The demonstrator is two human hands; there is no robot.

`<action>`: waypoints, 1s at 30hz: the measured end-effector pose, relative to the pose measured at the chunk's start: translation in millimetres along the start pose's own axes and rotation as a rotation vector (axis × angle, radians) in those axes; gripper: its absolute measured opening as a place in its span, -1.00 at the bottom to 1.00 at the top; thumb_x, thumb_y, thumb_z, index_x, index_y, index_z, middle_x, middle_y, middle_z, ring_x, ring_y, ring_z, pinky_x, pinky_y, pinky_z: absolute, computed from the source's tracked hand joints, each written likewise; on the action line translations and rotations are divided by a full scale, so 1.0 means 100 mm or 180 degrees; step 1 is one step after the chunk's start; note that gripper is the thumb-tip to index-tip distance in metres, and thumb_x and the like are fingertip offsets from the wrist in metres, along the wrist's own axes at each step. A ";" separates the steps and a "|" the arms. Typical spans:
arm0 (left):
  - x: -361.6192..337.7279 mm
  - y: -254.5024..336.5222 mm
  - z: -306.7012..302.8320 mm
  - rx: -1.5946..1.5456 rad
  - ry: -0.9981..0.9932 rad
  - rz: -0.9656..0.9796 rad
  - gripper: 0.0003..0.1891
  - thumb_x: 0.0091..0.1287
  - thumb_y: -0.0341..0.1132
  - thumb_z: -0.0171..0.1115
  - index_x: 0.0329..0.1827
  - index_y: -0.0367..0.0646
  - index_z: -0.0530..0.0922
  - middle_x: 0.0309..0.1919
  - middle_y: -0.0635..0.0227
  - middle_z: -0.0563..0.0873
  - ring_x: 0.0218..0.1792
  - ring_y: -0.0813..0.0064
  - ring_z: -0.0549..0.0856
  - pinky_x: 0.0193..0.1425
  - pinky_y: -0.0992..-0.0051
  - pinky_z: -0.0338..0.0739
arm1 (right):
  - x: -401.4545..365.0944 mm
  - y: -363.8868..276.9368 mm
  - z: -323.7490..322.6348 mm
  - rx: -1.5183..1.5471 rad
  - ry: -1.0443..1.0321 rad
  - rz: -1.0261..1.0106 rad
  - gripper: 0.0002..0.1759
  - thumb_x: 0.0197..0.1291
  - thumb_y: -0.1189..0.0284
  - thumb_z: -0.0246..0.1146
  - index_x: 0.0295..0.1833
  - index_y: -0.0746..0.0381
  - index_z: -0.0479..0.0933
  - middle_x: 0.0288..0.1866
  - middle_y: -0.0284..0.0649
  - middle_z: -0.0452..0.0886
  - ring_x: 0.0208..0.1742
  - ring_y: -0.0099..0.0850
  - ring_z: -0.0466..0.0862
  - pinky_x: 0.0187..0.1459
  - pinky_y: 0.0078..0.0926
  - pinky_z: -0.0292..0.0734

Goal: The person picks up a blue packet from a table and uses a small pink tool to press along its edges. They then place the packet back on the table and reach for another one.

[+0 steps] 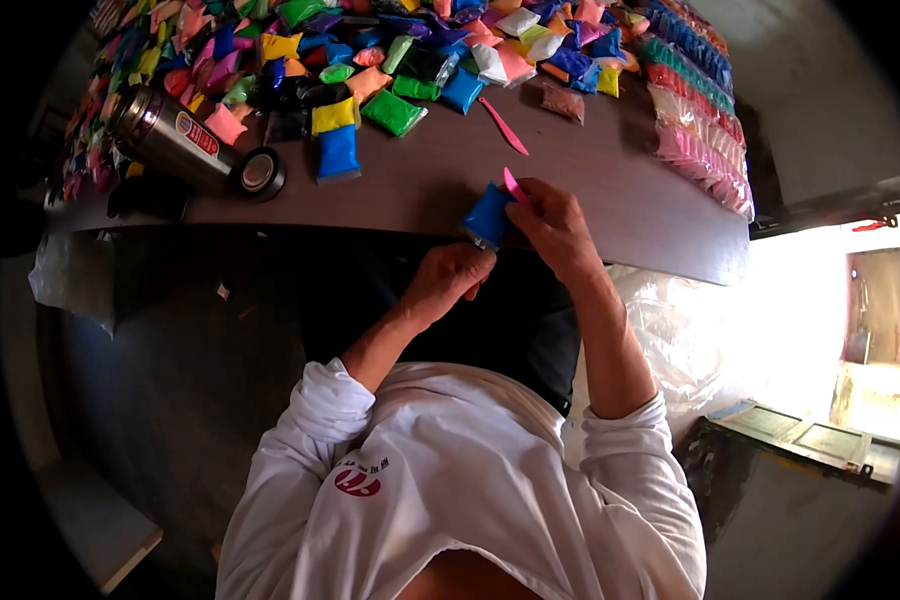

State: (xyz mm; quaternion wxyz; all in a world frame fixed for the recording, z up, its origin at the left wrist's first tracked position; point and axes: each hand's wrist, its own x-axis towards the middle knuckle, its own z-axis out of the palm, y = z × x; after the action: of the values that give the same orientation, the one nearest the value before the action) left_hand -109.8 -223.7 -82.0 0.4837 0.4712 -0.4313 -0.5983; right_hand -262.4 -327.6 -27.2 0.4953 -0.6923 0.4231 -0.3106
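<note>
Over the table's near edge, my left hand [455, 273] is closed in a pinch at the lower corner of a small blue packet [484, 216] of what looks like modelling clay. Beside it, my right hand [553, 226] is wrapped round a pink plastic knife [513, 185], whose blade end points up and away from me. The right fingertips touch the packet's right side. Another pink plastic knife [503, 126] lies on the tabletop farther off. A blue packet [339, 152] and a yellow packet [333, 117] lie left of it.
Colourful packets [400, 60] are heaped along the far side of the brown table [610, 190]. Rows of clear-wrapped packets [692, 120] line the right edge. A steel flask [170, 135] lies at the left, near a round black lid [262, 174]. A clear plastic bag [670, 325] is at lower right.
</note>
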 end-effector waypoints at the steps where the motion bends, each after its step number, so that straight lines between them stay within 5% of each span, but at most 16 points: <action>1: 0.00 -0.01 0.00 -0.0360 0.0037 -0.0110 -0.53 0.35 0.08 0.14 -0.50 -0.16 0.53 -0.60 0.45 0.54 -0.56 0.63 0.50 -0.44 0.61 0.36 | 0.02 0.02 0.00 -0.0235 -0.0036 -0.0034 -0.70 0.12 0.44 0.23 -0.05 0.36 0.57 -0.43 -0.10 0.58 -0.38 -0.44 0.56 -0.25 -0.46 0.48; 8: 0.08 0.00 0.01 -0.0730 0.0385 -0.0460 -0.43 0.35 0.19 0.07 -0.52 -0.19 0.56 -0.57 0.36 0.59 -0.55 0.56 0.53 -0.40 0.58 0.41 | 0.03 -0.06 0.02 -0.1688 0.0182 -0.0516 -0.70 0.09 0.37 0.28 -0.05 0.23 0.63 -0.35 0.01 0.65 -0.30 -0.14 0.67 -0.20 -0.32 0.54; 14: 0.10 -0.06 0.01 -0.0874 0.0429 -0.0507 -0.43 0.33 0.19 0.09 -0.54 -0.18 0.57 -0.56 0.32 0.62 -0.54 0.54 0.54 -0.38 0.58 0.44 | -0.03 -0.10 -0.12 -0.0808 0.0048 0.0245 -0.66 0.23 0.27 0.20 -0.05 0.33 0.59 -0.36 -0.09 0.61 -0.35 -0.34 0.60 -0.23 -0.42 0.48; 19: 0.12 -0.08 0.02 -0.0836 0.0454 -0.0510 -0.38 0.26 0.25 0.14 -0.53 -0.23 0.61 -0.55 0.30 0.64 -0.55 0.57 0.56 -0.37 0.58 0.42 | -0.04 0.04 -0.22 -0.0213 0.0409 0.0165 -0.66 0.26 0.31 0.17 -0.05 0.39 0.52 -0.36 -0.15 0.58 -0.31 -0.44 0.54 -0.22 -0.49 0.45; 30: 0.13 -0.08 0.10 -0.1202 0.0515 -0.0693 -0.44 0.30 0.19 0.14 -0.50 -0.21 0.61 -0.54 0.30 0.64 -0.51 0.54 0.56 -0.36 0.58 0.44 | -0.05 -0.01 0.09 -0.1068 0.0213 -0.0320 -0.79 0.18 0.40 0.20 -0.16 0.29 0.60 -0.38 -0.01 0.64 -0.32 -0.07 0.66 -0.24 -0.30 0.54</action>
State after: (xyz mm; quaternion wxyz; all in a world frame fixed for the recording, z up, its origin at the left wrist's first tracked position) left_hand -121.8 -234.2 -89.8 0.5289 0.4625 -0.2181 -0.6773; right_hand -256.9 -319.8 -28.9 0.3422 -0.7748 0.4500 -0.2829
